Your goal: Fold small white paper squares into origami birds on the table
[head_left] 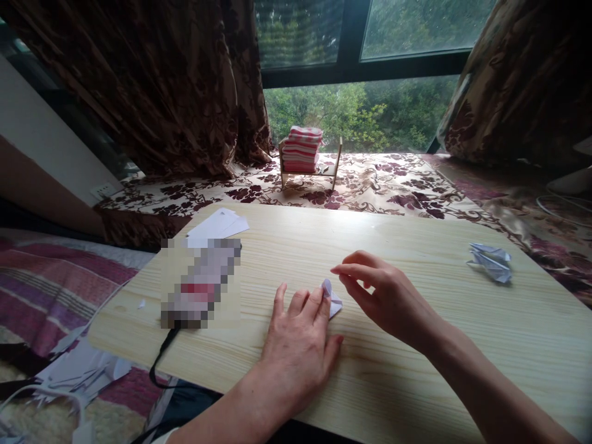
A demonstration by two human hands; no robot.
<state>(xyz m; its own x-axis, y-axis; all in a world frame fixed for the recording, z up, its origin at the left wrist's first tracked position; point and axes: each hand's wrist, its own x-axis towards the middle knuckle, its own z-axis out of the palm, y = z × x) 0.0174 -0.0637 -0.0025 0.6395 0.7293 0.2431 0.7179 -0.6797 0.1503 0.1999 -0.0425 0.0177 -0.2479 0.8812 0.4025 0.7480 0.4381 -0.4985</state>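
A small piece of folded white paper [335, 304] lies on the light wooden table [416, 382], partly hidden under my left hand [298, 336]. My left hand rests palm down with its fingers spread, pressing the paper against the tabletop. One raised rounded flap of the paper shows beside the index fingertip. Just above and to the right of the paper hovers my right hand [377, 287], its fingers bent and slightly apart, with nothing visible between them. The right fingertips are close to the flap but apart from it.
Folded paper pieces [493, 262] lie at the table's right. White sheets [217, 225] sit at the back left, near a pixelated object [201, 287] with a black strap. A paper scrap [141, 304] lies farther left. A small rack [333, 163] of folded striped cloths [301, 150] stands by the window.
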